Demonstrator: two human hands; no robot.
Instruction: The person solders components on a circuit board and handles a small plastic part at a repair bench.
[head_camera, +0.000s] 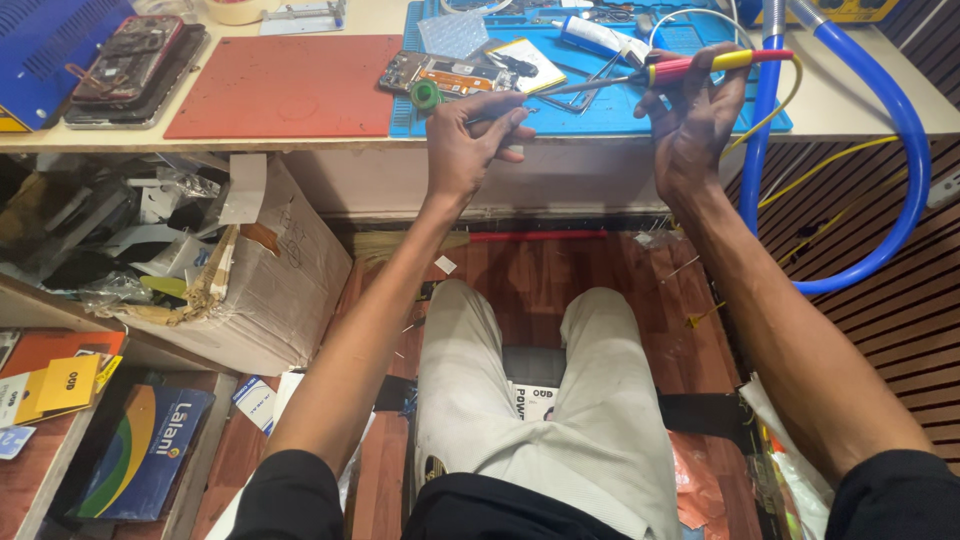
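Fingers (700, 85) of the right hand (695, 125) clamp the soldering iron (690, 68); left hand (470, 135) fingers pinch its tip (560, 88). If hot, it could burn them.

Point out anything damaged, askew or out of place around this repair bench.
The opened phone at far left lies with its insides bared. Below the bench, the cardboard box leans askew, torn flaps and wrappers spilling out. A broom lies flat under the desk. The right hand holds a soldering iron.
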